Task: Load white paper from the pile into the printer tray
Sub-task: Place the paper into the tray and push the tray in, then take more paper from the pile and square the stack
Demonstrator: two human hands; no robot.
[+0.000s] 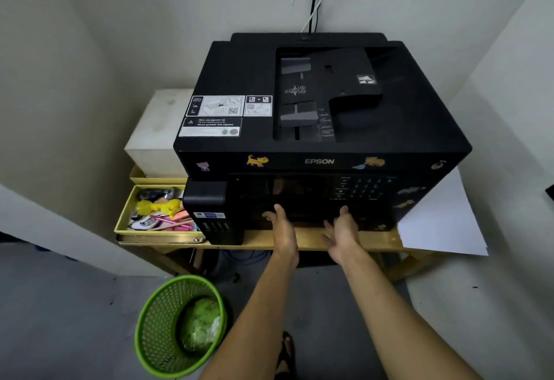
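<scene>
Both hands, left hand (pixel 280 223) and right hand (pixel 341 226), seemingly spread, reach the printer (pixel 323 127) on a wooden table (pixel 260 240), cornered.

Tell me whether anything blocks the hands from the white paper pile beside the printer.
Nothing visible does. The left hand and right hand are at the printer's lower front, holding no paper; the white paper pile lies uncovered on the printer's right side.

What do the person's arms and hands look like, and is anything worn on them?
Both forearms are bare, with no sleeves in view. The left hand and the right hand wear no gloves. No watch, ring or bracelet can be seen on either.
</scene>
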